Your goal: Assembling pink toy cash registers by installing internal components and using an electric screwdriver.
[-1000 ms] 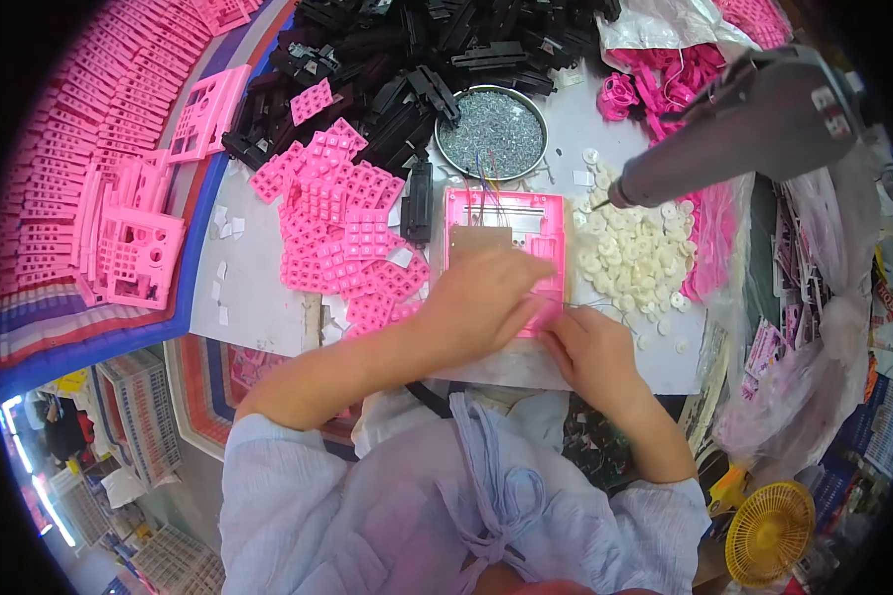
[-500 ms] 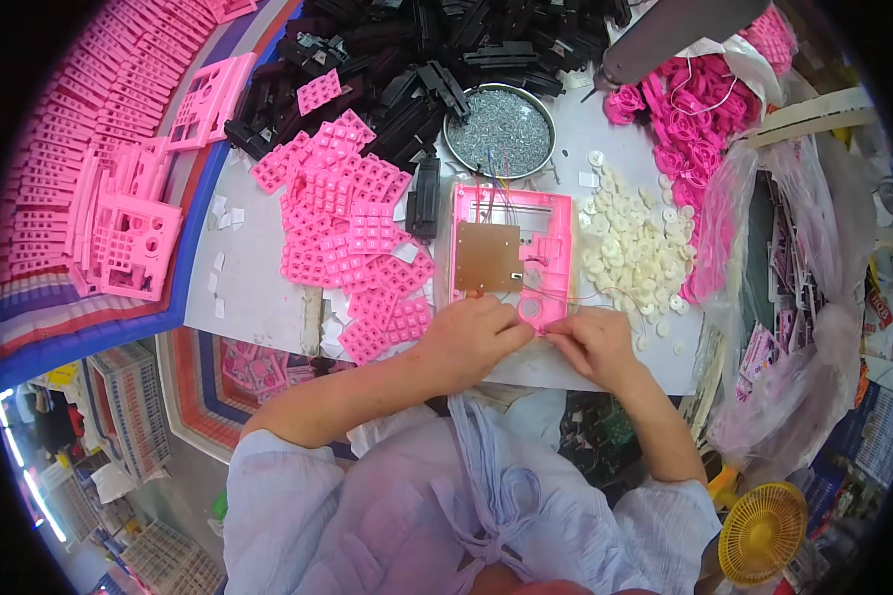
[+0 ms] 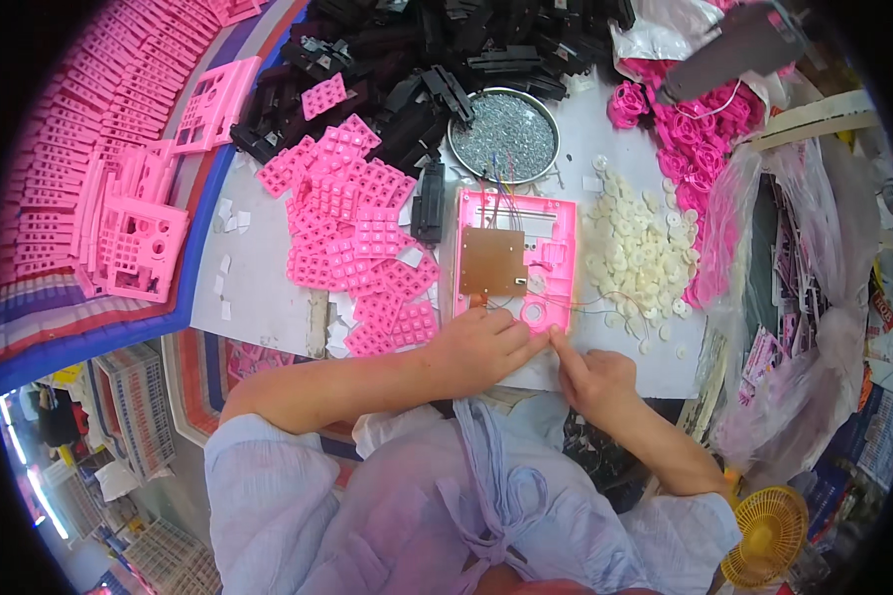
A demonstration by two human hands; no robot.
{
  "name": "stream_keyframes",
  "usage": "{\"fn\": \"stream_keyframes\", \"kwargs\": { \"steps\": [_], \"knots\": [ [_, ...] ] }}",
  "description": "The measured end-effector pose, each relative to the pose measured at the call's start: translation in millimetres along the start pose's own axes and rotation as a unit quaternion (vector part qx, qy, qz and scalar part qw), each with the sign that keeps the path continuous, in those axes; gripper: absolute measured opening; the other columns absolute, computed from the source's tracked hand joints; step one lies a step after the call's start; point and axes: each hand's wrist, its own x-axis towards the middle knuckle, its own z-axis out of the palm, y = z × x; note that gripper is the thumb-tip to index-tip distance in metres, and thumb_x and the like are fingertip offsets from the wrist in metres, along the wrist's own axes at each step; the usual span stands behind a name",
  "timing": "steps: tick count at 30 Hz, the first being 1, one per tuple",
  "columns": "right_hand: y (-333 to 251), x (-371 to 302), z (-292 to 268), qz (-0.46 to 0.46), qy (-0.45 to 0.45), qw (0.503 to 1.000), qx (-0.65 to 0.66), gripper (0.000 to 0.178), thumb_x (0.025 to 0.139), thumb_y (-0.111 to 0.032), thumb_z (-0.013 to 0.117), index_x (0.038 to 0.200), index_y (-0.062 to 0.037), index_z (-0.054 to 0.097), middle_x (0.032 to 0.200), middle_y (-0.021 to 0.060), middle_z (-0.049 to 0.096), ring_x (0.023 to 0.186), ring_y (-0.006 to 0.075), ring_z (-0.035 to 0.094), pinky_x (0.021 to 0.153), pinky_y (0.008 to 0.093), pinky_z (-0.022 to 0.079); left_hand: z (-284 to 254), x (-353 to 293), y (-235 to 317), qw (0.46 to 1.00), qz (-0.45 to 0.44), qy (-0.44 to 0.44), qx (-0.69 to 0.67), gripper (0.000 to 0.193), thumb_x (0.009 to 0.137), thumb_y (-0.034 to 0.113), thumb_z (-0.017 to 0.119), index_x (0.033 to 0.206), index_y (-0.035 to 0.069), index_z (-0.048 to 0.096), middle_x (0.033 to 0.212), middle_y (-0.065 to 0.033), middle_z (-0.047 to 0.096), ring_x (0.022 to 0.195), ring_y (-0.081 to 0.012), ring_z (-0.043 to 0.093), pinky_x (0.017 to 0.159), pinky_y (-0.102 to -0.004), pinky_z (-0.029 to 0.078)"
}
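The right hand had changed its shape: half a second earlier thumb and forefinger met near the corner, but now the index finger reached out straight to the near right corner of the pink housing, the other fingers folded in. Nothing showed in its grasp. The left hand lay half curled along the near edge, its fingertips close to that same corner; whether it held anything small could not be told.

A second earlier the left hand had been a blur over the brown board; now the board was uncovered, lying in the housing's left part — so the work had drawn down to the near edge, both hands meeting there. The housing lay open on the white tabletop, just in front of the person, with coloured wires at its far end.

Farther out, white discs lay to the right, pink keypads to the left, and a round dish of small silvery pieces beyond. The dark hanging tool stood higher than a second earlier — well apart from both hands.
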Motion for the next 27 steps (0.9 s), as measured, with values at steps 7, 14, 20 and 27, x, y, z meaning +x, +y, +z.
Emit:
{"fn": "stream_keyframes", "kwargs": {
  "steps": [7,14,20,27],
  "knots": [
    [26,122,-45,0.078,0.133,0.973,0.171,0.024,0.084,-0.025,0.067,0.100,-0.0083,0.073,0.072,0.0158,0.068,0.067,0.0338,0.068,0.062,0.0432,0.054,-1,8,1,1.000,0.021,0.022,0.002,0.048,0.081,0.020,0.056,0.127,0.009,0.061,0.088,-0.0016,0.054,0.080,-0.0179,0.055,0.071,-0.0374,0.050],
    [22,177,0,0.129,0.028,0.991,-0.002,0.022,0.081,-0.025,0.068,0.080,-0.0032,0.068,0.075,0.0198,0.068,0.072,0.0395,0.066,0.067,0.0504,0.050,-18,34,46,0.939,-0.008,-0.332,0.096,0.037,0.078,0.020,0.062,0.112,0.012,0.072,0.094,-0.0052,0.065,0.088,-0.0249,0.060,0.075,-0.0446,0.048],
    [8,175,-4,0.141,0.076,0.959,0.232,0.018,0.083,-0.015,0.065,0.078,0.0022,0.065,0.066,0.0148,0.067,0.056,0.0229,0.065,0.055,0.0377,0.049,17,65,68,0.968,0.085,-0.235,-0.021,0.029,0.077,0.019,0.063,0.104,0.010,0.072,0.088,-0.0063,0.066,0.082,-0.0255,0.062,0.069,-0.0449,0.048],
    [18,158,-11,0.169,0.067,0.932,0.312,0.010,0.085,-0.007,0.066,0.086,0.0033,0.065,0.064,0.0068,0.066,0.061,0.0109,0.065,0.056,0.0277,0.050,27,63,55,0.964,0.179,-0.198,-0.001,0.021,0.075,0.017,0.065,0.094,0.009,0.072,0.080,-0.0076,0.066,0.074,-0.0261,0.063,0.062,-0.0452,0.048]
  ]
}}
